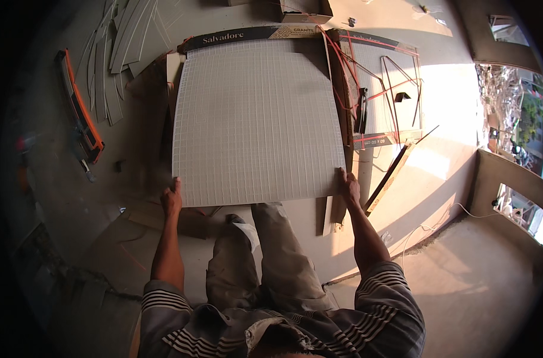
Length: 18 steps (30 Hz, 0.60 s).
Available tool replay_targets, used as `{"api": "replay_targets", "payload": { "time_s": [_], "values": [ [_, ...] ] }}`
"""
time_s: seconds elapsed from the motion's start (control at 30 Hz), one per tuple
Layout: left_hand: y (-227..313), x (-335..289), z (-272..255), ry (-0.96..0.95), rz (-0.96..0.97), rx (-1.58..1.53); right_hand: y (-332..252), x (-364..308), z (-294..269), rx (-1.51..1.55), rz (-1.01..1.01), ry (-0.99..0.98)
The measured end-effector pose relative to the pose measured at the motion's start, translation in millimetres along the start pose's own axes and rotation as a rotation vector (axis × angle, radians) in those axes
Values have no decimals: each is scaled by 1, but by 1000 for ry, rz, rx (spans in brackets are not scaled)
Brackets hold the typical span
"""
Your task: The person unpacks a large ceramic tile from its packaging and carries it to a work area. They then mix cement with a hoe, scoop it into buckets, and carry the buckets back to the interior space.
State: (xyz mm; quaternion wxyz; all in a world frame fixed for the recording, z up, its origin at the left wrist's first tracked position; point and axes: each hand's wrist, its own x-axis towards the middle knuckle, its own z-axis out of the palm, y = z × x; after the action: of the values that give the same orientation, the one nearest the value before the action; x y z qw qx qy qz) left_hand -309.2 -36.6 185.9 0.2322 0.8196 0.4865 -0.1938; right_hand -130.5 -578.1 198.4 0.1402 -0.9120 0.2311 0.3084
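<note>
Between the person's two hands sits a big square tile point(256, 122), grey-white with a fine grid of little squares on the side that shows. The left hand point(171, 200) clasps the near left corner, thumb on top. The right hand point(348, 186) clasps the near right corner the same way. The far edge of the tile rests on an open tile box point(247, 34) with a dark band. It looks like the near edge is lifted a little, but that is hard to tell.

To do this step well, the person should keep both hands level so the tile does not tip. A tile this wide is heavy and can crack if one corner drops. The fingers should stay curled under the edge, and the lift should be slow. The person's legs point(265, 256) are close under the near edge, so the knees need to stay out of the way.

Just right of the tile lies a second box point(383, 89) with red straps point(355, 65) loose on it. Thin cut strips of tile point(113, 53) lie in a heap at the far left. An orange and black tile cutter point(80, 116) lies on the bare dusty concrete floor point(462, 286). Bright sun falls across the floor on the right, where open gaps in the wall point(522, 197) look outside.
</note>
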Motion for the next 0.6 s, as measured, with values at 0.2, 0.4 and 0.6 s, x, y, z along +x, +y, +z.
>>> {"api": "replay_targets", "payload": {
  "time_s": [0.2,0.4,0.6],
  "values": [
    [71,-9,-93,-228,-219,-107,-35,13,-95,268,-272,-332],
    [102,16,-144,-324,-164,-107,-83,14,-159,538,-438,-568],
    [117,5,-149,-322,-151,-80,-105,20,-142,-212,-332,-298]
  ]
}}
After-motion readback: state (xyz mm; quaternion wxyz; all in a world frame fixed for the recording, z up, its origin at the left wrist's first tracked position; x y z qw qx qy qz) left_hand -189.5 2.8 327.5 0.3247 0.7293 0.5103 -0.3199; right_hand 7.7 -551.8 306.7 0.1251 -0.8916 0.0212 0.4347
